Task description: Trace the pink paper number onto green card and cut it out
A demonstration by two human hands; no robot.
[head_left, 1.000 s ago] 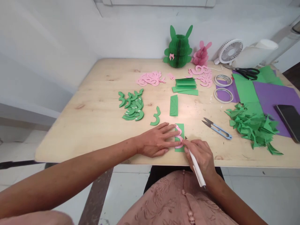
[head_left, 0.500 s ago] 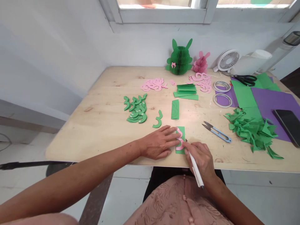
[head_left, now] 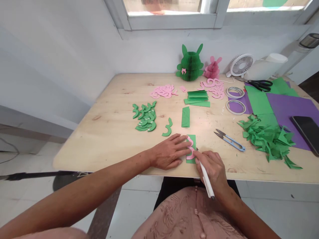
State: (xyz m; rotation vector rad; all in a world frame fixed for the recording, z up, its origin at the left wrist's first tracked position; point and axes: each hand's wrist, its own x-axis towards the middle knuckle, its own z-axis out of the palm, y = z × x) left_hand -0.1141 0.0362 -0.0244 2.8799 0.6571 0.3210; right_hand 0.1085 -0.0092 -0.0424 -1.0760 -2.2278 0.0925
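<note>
My left hand (head_left: 169, 152) lies flat with its fingers stretched over a pink curved paper cutout (head_left: 190, 155), pressing it onto a green paper rectangle (head_left: 191, 161). Between the fingers of my right hand (head_left: 211, 167) is a white pen (head_left: 206, 179), its tip at the right edge of the cutout. Just beyond, another green paper strip (head_left: 185, 117) bears a drawn curved outline. A single green curved cutout (head_left: 167, 127) rests left of that strip, beside a pile of similar green cutouts (head_left: 147, 116).
Blue-handled thread snips (head_left: 230, 140) lie right of my right hand, near green paper scraps (head_left: 269, 137) and a phone (head_left: 306, 131). Farther back are tape rolls (head_left: 235, 107), black scissors (head_left: 260, 84), pink cutouts (head_left: 163, 91), folded green paper (head_left: 197, 96) and a green honeycomb paper figure (head_left: 191, 66).
The camera view has shifted slightly. Both hands, the pen and the pink cutout stay in nearly the same place on the table.
</note>
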